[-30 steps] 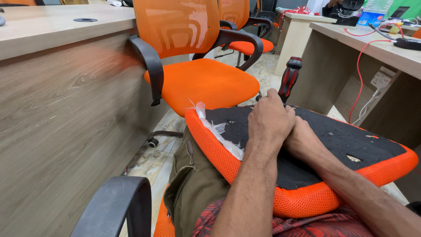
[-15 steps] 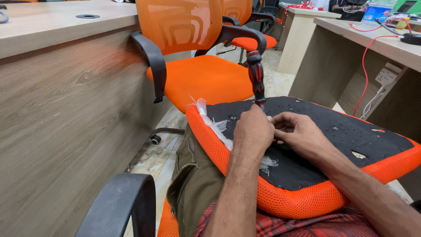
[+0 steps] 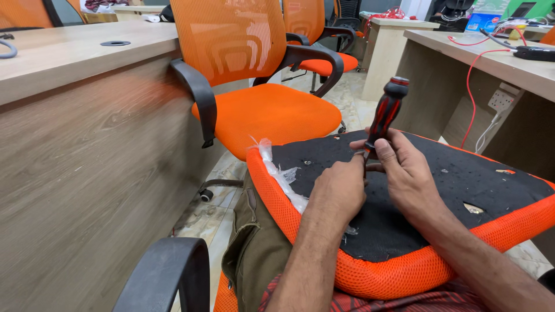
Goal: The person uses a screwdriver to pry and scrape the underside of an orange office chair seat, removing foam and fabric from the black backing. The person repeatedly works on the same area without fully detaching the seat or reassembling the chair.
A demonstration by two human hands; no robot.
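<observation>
Red-black screwdriver (image 3: pixel 386 112), orange-rimmed black seat pad (image 3: pixel 439 190)

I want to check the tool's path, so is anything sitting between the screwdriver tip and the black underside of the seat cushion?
Nothing visible does. The right hand holds the screwdriver upright, the left hand pinches its shaft low down, and the tip is hidden behind those fingers, close over the seat cushion. The loose plastic wrap lies off at the cushion's edge.

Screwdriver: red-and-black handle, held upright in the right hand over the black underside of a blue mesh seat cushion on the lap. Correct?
Not quite: the cushion is orange, not blue. The head view shows the screwdriver with its red-and-black handle upright in the right hand, over the black underside of an orange mesh seat cushion resting on the lap. The left hand sits beside the shaft.
</observation>
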